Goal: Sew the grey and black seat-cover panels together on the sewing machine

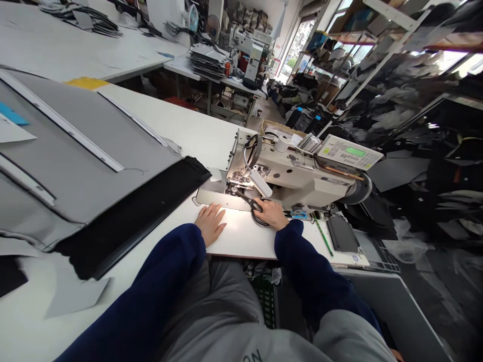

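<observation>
My right hand [270,213] is closed on the handles of black scissors [249,200], whose blades point left toward the needle area of the sewing machine [294,173]. Flat on the white table [241,241], at the front edge of the machine bed, rests my left hand [210,222], fingers stretched out and holding nothing. A small lamp [260,183] lights the needle area. Left of that hand lies a large grey panel [94,118] with white strips and a black fabric band [136,213] along its near edge.
A control box with a green display [354,151] sits on the machine. To the right lie a green pencil [323,234] and a dark grey pad [342,234]. Stacked sheets [207,60] stand on a table behind. Shelves [362,75] crowded with materials line the right side.
</observation>
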Available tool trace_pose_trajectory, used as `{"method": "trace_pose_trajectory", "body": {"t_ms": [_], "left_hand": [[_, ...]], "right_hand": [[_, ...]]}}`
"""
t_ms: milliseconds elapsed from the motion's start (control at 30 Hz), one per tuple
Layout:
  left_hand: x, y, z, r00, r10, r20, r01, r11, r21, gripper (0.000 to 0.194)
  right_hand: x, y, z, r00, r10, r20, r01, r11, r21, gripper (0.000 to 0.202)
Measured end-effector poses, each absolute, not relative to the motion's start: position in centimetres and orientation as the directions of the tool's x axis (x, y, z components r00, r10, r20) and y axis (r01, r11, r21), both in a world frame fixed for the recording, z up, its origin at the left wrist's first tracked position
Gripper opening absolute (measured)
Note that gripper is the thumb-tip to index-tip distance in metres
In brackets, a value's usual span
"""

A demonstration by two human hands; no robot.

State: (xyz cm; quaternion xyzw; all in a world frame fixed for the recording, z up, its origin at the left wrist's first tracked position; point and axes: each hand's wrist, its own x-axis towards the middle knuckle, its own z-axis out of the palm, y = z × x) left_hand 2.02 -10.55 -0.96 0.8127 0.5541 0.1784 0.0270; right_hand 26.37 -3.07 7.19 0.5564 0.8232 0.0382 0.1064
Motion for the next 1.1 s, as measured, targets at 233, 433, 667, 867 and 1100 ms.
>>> {"method": "trace_pose_trajectory", "body": {"t_ms": [233, 433, 667, 867, 1100], "left_hand": [[2.0, -10.5, -1.0, 0.322, 0.913, 0.25, 0.897, -0.379, 0.226, 0.044], [2.0, -10.5, -0.8, 0.325, 0.915, 0.238, 0.899, -0.377, 0.223, 0.044], [1.8, -10.4, -1.1, 0.313, 0.908, 0.278, 0.865, -0.394, 0.311, 0.038], [0.2, -8.3, -0.4, -0.01, 0.892, 0.452, 0.764, -0.285, 0.578, 0.033], [-0.6, -6.3, -2.9, 0.398, 0.83, 0.389, 0.775, -0.532, 0.341, 0.039]], "right_hand": [[26.2, -1.9, 6.5, -0.397, 0.91, -0.119, 0.903, 0.411, 0.127, 0.05], [26.9, -1.1, 5.9, -0.434, 0.895, -0.102, 0.893, 0.442, 0.082, 0.052], [27.9, -1.1, 5.8, -0.526, 0.847, -0.084, 0.845, 0.531, 0.06, 0.052], [26.8, -2.1, 6.5, -0.728, 0.681, -0.082, 0.676, 0.733, 0.082, 0.052], [30.6, -6.7, 6.7, -0.647, 0.747, -0.152, 0.758, 0.651, -0.024, 0.054]]}}
